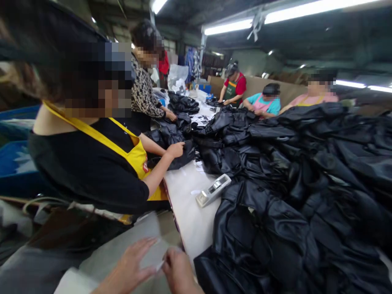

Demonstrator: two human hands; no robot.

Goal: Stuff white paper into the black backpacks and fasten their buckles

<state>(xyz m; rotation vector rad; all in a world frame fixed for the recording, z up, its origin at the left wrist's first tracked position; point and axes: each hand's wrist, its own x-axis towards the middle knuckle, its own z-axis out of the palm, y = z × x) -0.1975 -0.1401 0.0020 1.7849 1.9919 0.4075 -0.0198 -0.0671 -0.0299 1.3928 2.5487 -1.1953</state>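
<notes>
The thin plastic sheet [157, 250] is a translucent greyish white. The heaped garments [266, 208] are solid black with a bluish sheen, against a white desk [186, 183]. The handheld device [213, 190] is pale grey with a darker slot. Nearest, a co-worker's yellow apron [134, 157] bears a red-and-white emblem [145, 166] over a black shirt [88, 167]; the blouse [143, 90] beyond is black-and-cream leopard print. Farther off come a red top [241, 83] under a green apron [232, 90], a turquoise shirt [273, 106] with a pink apron [261, 103], and a pink top [330, 97] with yellow straps [319, 99]. The bin [12, 179] is blue.
</notes>
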